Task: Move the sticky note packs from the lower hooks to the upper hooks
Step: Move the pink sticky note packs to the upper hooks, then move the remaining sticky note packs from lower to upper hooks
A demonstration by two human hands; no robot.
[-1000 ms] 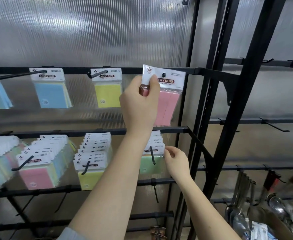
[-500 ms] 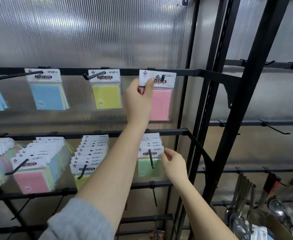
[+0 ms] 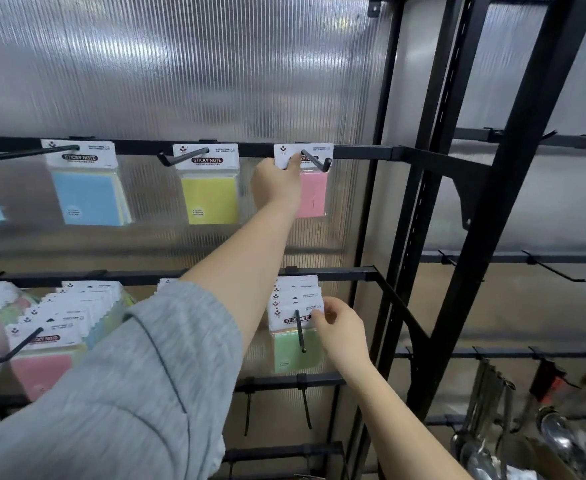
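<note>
Left hand [image 3: 277, 183] raised to the upper rail, fingers pinching the white header card of a pink sticky note pack [image 3: 314, 194] threaded on the upper hook [image 3: 315, 161]. Right hand [image 3: 340, 329] lower down, fingertips pinching the header of the front green sticky note pack [image 3: 293, 349] on the lower hook [image 3: 300, 330]; further packs stacked behind it. Yellow pack [image 3: 210, 199] and blue pack [image 3: 87, 197] hanging from upper hooks to the left. Metal ladles [image 3: 558, 434] at bottom right.
</note>
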